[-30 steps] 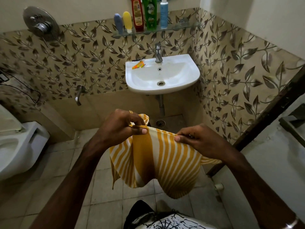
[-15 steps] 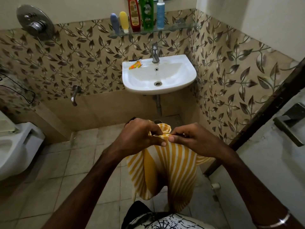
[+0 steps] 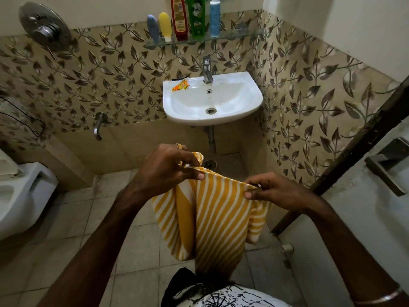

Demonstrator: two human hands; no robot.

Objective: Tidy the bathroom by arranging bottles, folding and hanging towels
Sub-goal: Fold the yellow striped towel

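Floor point(image 3: 73, 220): tiled, running below the sink and under the person's arms.
Wall tiles point(image 3: 314, 96): leaf pattern, behind the sink and to its right.
Toilet point(image 3: 20, 196): white, well to the left of the sink, only partly in view.
Door point(image 3: 365, 220): pale, to the right of the sink and nearer the camera, with a dark frame edge and a metal handle point(image 3: 386, 167).
Sink point(image 3: 223, 116): white wall basin, tap point(image 3: 207, 70) upright at its back rim, an orange sachet point(image 3: 180, 86) lying on its left rear corner.
Towel point(image 3: 217, 220): yellow with white stripes, held in the air in front of and below the sink, hanging down in folds from its top edge; the lower end reached the person's patterned clothing.
Left hand point(image 3: 168, 167): below the sink, slightly left of its centre; grip was thumb and fingers pressed together on the towel's top left corner, with a bunch of cloth rising above the knuckles. A ring was on one finger.
Right hand point(image 3: 274, 191): below the sink's right edge, apart from the left hand; grip was thumb and forefinger pinching the towel's top edge, which ran taut between the two hands.
Glass shelf point(image 3: 234, 35): on the wall above the sink, carrying five bottles point(image 3: 180, 21) upright in a row: blue-grey, yellow, red, green, blue and white.
Shower control point(image 3: 44, 29): round metal plate, high on the wall far left of the sink.
Wall spout point(image 3: 98, 127): metal, low on the wall left of the sink.
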